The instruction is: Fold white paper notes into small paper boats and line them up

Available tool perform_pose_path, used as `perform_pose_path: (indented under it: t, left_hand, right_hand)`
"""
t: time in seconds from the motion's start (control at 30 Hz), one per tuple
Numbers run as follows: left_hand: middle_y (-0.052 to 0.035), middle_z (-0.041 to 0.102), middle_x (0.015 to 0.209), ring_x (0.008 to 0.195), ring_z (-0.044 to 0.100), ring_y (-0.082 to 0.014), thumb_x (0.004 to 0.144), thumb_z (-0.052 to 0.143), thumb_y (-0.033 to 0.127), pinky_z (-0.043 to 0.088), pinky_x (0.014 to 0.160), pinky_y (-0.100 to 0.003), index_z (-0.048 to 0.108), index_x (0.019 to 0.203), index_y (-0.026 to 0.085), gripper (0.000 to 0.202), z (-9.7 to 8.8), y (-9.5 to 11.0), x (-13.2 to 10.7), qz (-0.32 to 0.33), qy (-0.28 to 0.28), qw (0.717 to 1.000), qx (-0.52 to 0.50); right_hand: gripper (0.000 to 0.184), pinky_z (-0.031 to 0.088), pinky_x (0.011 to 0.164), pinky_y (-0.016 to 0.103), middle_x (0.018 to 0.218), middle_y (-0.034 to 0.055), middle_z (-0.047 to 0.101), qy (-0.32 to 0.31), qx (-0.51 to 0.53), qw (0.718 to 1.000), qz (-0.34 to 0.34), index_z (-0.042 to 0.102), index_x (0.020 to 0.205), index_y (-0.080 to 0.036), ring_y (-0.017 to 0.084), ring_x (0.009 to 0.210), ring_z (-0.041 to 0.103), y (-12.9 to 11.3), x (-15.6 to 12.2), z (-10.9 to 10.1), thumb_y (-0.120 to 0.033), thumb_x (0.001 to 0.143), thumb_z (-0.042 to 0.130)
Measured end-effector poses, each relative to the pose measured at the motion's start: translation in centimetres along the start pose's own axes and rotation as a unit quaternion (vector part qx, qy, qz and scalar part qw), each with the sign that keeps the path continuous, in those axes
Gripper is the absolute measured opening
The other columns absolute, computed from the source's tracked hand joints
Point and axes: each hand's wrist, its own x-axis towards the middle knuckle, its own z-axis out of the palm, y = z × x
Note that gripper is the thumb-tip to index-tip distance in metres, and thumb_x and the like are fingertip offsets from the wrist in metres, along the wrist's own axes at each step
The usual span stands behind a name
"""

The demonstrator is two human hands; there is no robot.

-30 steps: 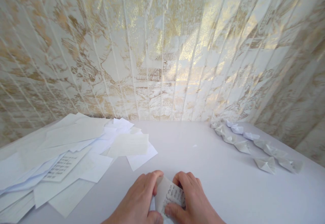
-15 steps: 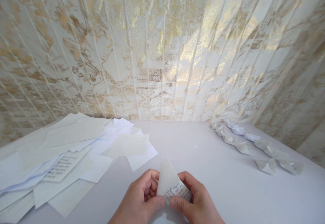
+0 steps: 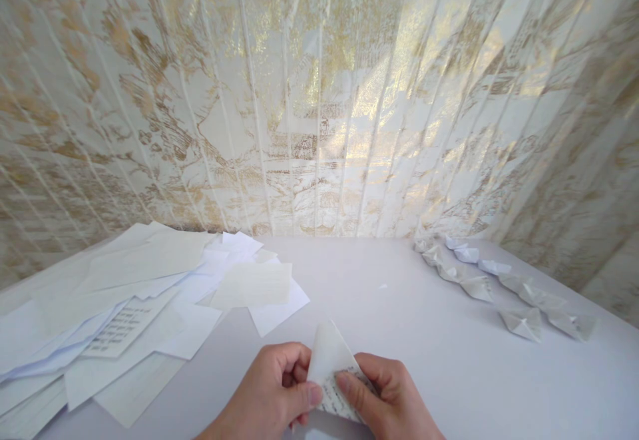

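Note:
A folded sheet of paper (image 3: 327, 350), pointed at the top and with dark handwriting on its lower part, is held between my two hands at the front of the table. My left hand (image 3: 277, 390) grips its left edge, thumb on the near face and fingers curled behind. On the right side, my right hand (image 3: 384, 393) pinches the paper with the thumb pressed over the written part. The fingers behind the paper are partly hidden.
A spread pile of loose paper sheets (image 3: 144, 267) covers the left of the white table (image 3: 349, 273). Several folded paper boats (image 3: 522, 323) stand in rows at the right. A small paper scrap (image 3: 382, 287) lies mid-table. A patterned wall (image 3: 319, 94) rises behind.
Both hands have moved slightly down. My right thumb has slid up onto the written face, and more of the handwritten lower part shows between the thumbs.

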Motion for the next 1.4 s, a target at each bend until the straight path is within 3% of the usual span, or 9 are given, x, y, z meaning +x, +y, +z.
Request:
perform_pose_path:
  t: [0.57, 0.73, 0.83, 0.9, 0.97, 1.07, 1.17, 1.27, 1.4]
  left_hand:
    - [0.0047, 0.042, 0.048, 0.049, 0.036, -0.0105, 0.068, 0.055, 0.043, 0.026, 0.046, -0.021, 0.049, 0.055, 0.016, 0.031, -0.9, -0.7, 0.4, 0.019, 0.027, 0.997, 0.074]
    - [0.0056, 0.039, 0.051, 0.050, 0.033, -0.0101, 0.068, 0.054, 0.046, 0.025, 0.049, -0.022, 0.043, 0.057, 0.017, 0.033, -1.0, 0.0, 0.1, -0.002, 0.006, 0.998, 0.065]
    - [0.0071, 0.034, 0.050, 0.050, 0.029, -0.0100, 0.066, 0.053, 0.045, 0.022, 0.048, -0.022, 0.040, 0.056, 0.019, 0.031, -1.7, 0.9, -0.1, -0.030, -0.017, 0.990, 0.133]
    - [0.0078, 0.032, 0.049, 0.050, 0.028, -0.0100, 0.065, 0.054, 0.040, 0.020, 0.047, -0.021, 0.041, 0.054, 0.019, 0.027, -2.2, 1.4, -0.1, -0.032, -0.053, 0.976, 0.209]
    - [0.0080, 0.034, 0.049, 0.050, 0.030, -0.0100, 0.062, 0.056, 0.033, 0.020, 0.046, -0.021, 0.044, 0.053, 0.018, 0.022, -2.6, 1.6, 0.0, -0.023, -0.076, 0.959, 0.271]
    - [0.0082, 0.037, 0.049, 0.050, 0.033, -0.0102, 0.059, 0.059, 0.025, 0.022, 0.045, -0.020, 0.049, 0.054, 0.017, 0.013, -2.4, 1.4, 0.3, 0.003, -0.044, 0.948, 0.315]
    - [0.0078, 0.041, 0.054, 0.051, 0.038, -0.0102, 0.061, 0.056, 0.019, 0.028, 0.047, -0.019, 0.054, 0.063, 0.017, 0.003, -1.8, 1.3, 0.4, 0.054, 0.016, 0.950, 0.308]
    - [0.0031, 0.051, 0.074, 0.061, 0.045, -0.0114, 0.063, 0.053, 0.012, 0.036, 0.059, -0.021, 0.055, 0.079, 0.018, 0.017, -1.5, 1.6, 0.0, 0.121, 0.056, 0.939, 0.316]
    - [-0.0017, 0.054, 0.090, 0.085, 0.049, -0.0167, 0.065, 0.065, 0.020, 0.038, 0.078, -0.025, 0.059, 0.081, 0.019, 0.017, -1.8, 2.0, -0.6, 0.187, -0.032, 0.914, 0.358]
  right_hand:
    - [0.050, 0.021, 0.044, 0.021, 0.052, -0.0062, 0.033, 0.002, -0.050, 0.998, -0.032, 0.042, 0.059, -0.018, 0.009, 0.049, 0.028, -0.6, 0.0, -0.7, -0.066, 0.071, 0.046]
    - [0.037, 0.039, 0.053, 0.023, 0.063, 0.0000, 0.049, 0.042, -0.039, 0.994, -0.094, 0.052, 0.077, -0.017, 0.013, 0.058, 0.046, -1.1, -0.2, -1.6, -0.052, 0.083, 0.042]
    - [0.026, 0.044, 0.074, 0.030, 0.103, 0.0102, 0.054, 0.060, -0.144, 0.961, -0.230, 0.051, 0.108, -0.021, 0.021, 0.090, 0.053, -1.7, -0.4, -2.2, -0.028, 0.083, 0.046]
    - [0.030, 0.042, 0.082, 0.032, 0.118, 0.0110, 0.048, -0.001, -0.219, 0.929, -0.298, 0.055, 0.109, -0.025, 0.022, 0.101, 0.050, -1.9, -0.5, -2.4, -0.020, 0.080, 0.048]
    - [0.026, 0.044, 0.077, 0.028, 0.112, 0.0099, 0.053, -0.101, -0.265, 0.905, -0.316, 0.061, 0.102, -0.024, 0.020, 0.092, 0.054, -1.9, -0.4, -2.4, -0.022, 0.081, 0.046]
    - [0.026, 0.045, 0.062, 0.020, 0.096, 0.0079, 0.060, -0.193, -0.315, 0.879, -0.302, 0.065, 0.092, -0.022, 0.014, 0.069, 0.056, -1.3, -0.4, -2.1, -0.028, 0.084, 0.041]
    - [0.030, 0.044, 0.058, 0.020, 0.084, 0.0077, 0.062, -0.166, -0.359, 0.858, -0.328, 0.064, 0.079, -0.019, 0.014, 0.065, 0.054, -0.9, -0.3, -1.9, -0.024, 0.085, 0.036]
    - [0.032, 0.044, 0.058, 0.021, 0.076, 0.0084, 0.063, -0.136, -0.389, 0.840, -0.353, 0.063, 0.073, -0.017, 0.015, 0.063, 0.054, -1.4, -0.4, -2.0, -0.011, 0.080, 0.032]
    - [0.030, 0.046, 0.064, 0.022, 0.081, 0.0102, 0.064, -0.123, -0.417, 0.849, -0.300, 0.062, 0.077, -0.015, 0.016, 0.071, 0.057, -2.9, -0.5, -2.7, -0.003, 0.074, 0.035]
